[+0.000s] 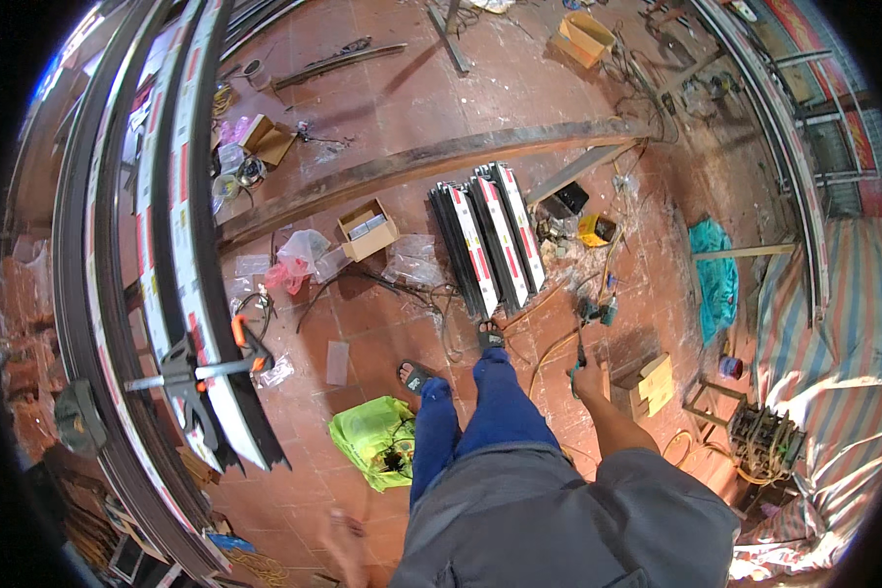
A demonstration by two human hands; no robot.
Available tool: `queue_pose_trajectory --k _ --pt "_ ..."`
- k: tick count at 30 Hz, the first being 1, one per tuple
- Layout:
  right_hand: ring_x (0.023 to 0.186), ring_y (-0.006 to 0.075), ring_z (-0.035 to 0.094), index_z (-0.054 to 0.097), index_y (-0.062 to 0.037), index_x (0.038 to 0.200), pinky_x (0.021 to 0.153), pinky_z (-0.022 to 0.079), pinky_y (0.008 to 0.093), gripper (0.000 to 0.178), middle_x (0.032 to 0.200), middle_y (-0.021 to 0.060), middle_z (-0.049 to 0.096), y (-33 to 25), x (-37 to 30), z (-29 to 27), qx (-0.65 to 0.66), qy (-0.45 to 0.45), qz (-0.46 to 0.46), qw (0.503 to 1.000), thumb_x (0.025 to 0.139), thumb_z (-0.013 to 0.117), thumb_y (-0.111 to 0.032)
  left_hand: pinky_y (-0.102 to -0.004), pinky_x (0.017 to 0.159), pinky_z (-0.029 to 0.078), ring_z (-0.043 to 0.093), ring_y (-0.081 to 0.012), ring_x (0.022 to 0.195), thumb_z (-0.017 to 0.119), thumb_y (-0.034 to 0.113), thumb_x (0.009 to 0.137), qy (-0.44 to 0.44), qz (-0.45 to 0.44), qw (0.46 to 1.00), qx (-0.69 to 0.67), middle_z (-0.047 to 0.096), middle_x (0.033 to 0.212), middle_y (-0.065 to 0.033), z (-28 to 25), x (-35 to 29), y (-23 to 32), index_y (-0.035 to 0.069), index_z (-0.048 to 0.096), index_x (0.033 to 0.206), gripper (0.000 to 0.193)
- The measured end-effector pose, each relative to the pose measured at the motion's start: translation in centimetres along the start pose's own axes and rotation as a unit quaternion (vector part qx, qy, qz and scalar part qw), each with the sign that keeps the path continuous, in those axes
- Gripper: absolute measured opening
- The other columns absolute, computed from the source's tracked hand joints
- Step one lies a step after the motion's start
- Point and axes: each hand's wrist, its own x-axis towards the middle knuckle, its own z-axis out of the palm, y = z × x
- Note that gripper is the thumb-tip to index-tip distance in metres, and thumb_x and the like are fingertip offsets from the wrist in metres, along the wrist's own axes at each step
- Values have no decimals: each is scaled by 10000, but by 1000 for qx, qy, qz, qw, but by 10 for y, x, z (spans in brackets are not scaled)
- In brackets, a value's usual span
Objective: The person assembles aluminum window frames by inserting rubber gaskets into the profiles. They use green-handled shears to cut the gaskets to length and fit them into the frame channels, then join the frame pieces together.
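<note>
My right hand (586,380) is closed around a slim dark tool (580,348) with a teal part at the hand; its exact kind I cannot make out. Just beyond its tip a dark and teal power tool (606,312) shows near the floor. Low on the left, my left hand (343,544) hangs beside my body, somewhat blurred, fingers loosely apart and nothing visible in it. Ahead of my feet lie several short dark metal profiles with white-and-red film (488,240), stacked side by side.
Long profiles (181,196) run along the left, with a clamp (201,372) across them. A wooden beam (431,162) crosses ahead. By my feet sit a lime-green bag (372,441) and an open carton (367,230). Cables trail over the tiles; a striped tarp (833,343) hangs right.
</note>
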Motion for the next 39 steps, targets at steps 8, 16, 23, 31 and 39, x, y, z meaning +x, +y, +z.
queue_pose_trajectory --k 8,16,23,31,39 --pt "1115 410 698 534 -115 1469 956 539 518 776 1188 223 729 -99 167 188 167 -128 -132 969 855 828 -487 -344 474 507 577 -145 516 729 383 989 -194 -183 943 198 655 667 -25 104 42 -156 122 778 1110 292" --pt "1220 413 644 513 -86 1400 990 531 532 858 1306 201 622 -161 310 368 -98 -78 -115 985 802 835 -611 -341 478 454 518 -134 505 746 337 971 -146 -283 914 252 627 678 -5 129 106 -230 117 778 1107 261" --pt "1221 403 616 493 -156 1343 1015 458 544 692 1312 194 571 -155 335 439 -130 23 -60 989 828 839 -462 -330 476 460 522 -123 511 741 332 984 -130 -290 915 249 631 684 -10 164 103 -204 103 774 1111 264" --pt "1228 429 556 489 -131 1426 1033 436 561 840 1261 218 585 -153 281 376 3 75 -118 990 718 891 -339 -318 474 468 527 -111 517 735 326 999 -133 -245 945 174 636 691 -16 177 88 -175 87 769 1115 268" --pt "1014 472 589 575 -18 1359 913 451 589 768 1100 241 650 -86 119 105 64 8 -318 946 673 838 -239 -336 574 535 656 -146 619 727 516 975 -226 -204 941 150 699 733 -65 153 81 -108 70 788 1086 464"
